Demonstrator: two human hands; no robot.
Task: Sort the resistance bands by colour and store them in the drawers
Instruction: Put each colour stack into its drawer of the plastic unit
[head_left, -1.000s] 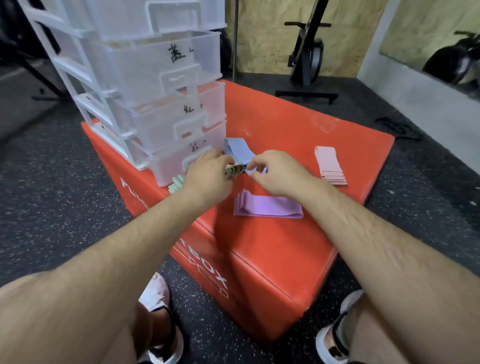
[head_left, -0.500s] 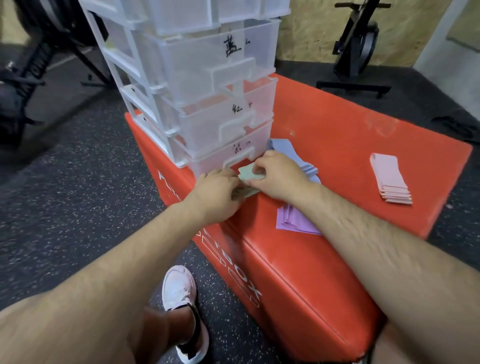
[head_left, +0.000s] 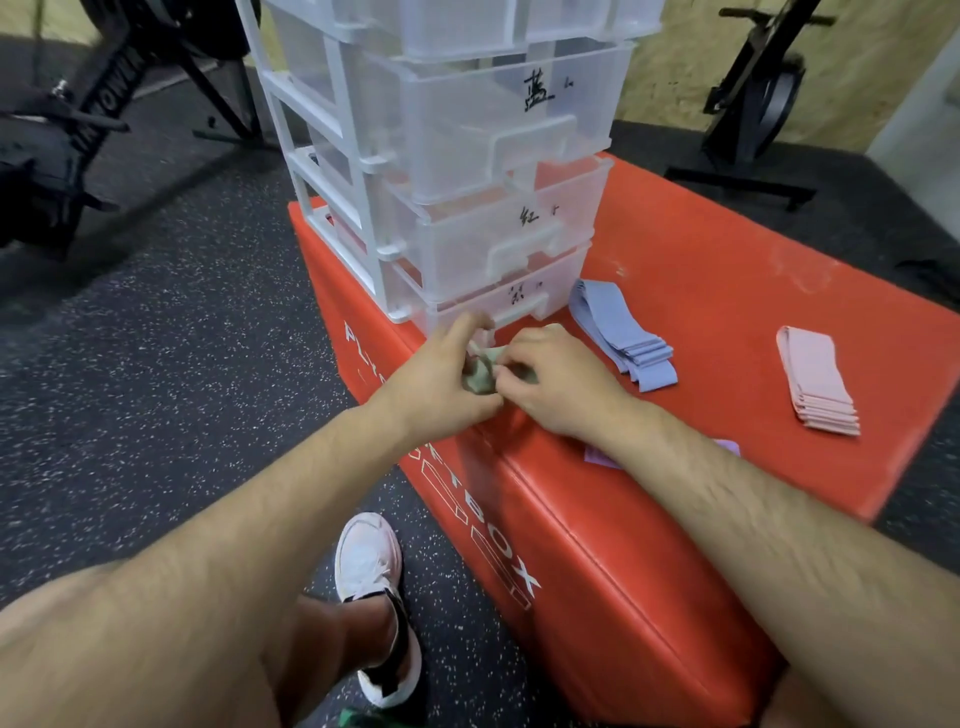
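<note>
Green woven fabric bands (head_left: 480, 375), soft and crumpled, gripped from both sides: left hand (head_left: 439, 376) and right hand (head_left: 553, 387), fingers of each curled onto the cloth. Held at the front-left corner of the red box (head_left: 701, 244) top, just in front of the bottom drawer (head_left: 519, 304) handle. Probably bunched small to pass into that drawer; cannot tell whether the drawer is pulled out.

Laid flat in separate colour piles, apparently staged for storage:
- blue bands (head_left: 623, 338), stepped stack, just beside the drawer unit (head_left: 441, 130);
- pink bands (head_left: 818, 384), stepped stack, near the right edge;
- purple band (head_left: 597, 456), near the front edge, mostly hidden under the right forearm.

Drawer unit in translucent white plastic, with moulded handles and handwritten black labels. Box cover smooth and padded-looking, with rounded edges and white lettering.
</note>
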